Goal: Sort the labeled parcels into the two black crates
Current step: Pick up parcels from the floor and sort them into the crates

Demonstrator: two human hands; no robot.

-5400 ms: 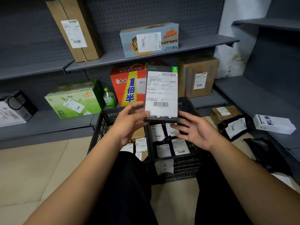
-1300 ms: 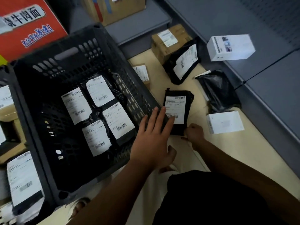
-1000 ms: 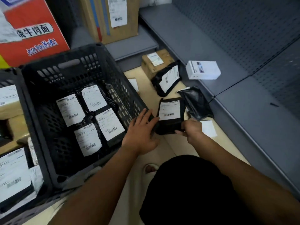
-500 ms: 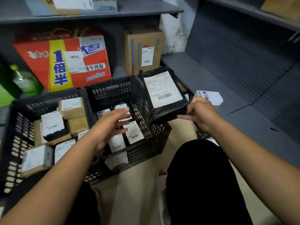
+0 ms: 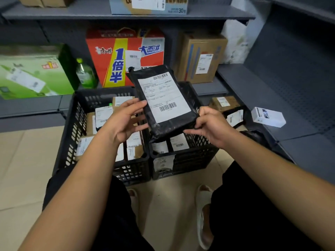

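Above the right crate (image 5: 184, 160), the held parcel (image 5: 172, 125) blocks its far rim.

Parcel stockroom or depot: grey metal shelves (image 5: 54, 11), pegboard backs (image 5: 290, 60), labelled cartons (image 5: 199, 51), parcel-filled black crates (image 5: 134, 171) on tiled floor (image 5: 27, 160).
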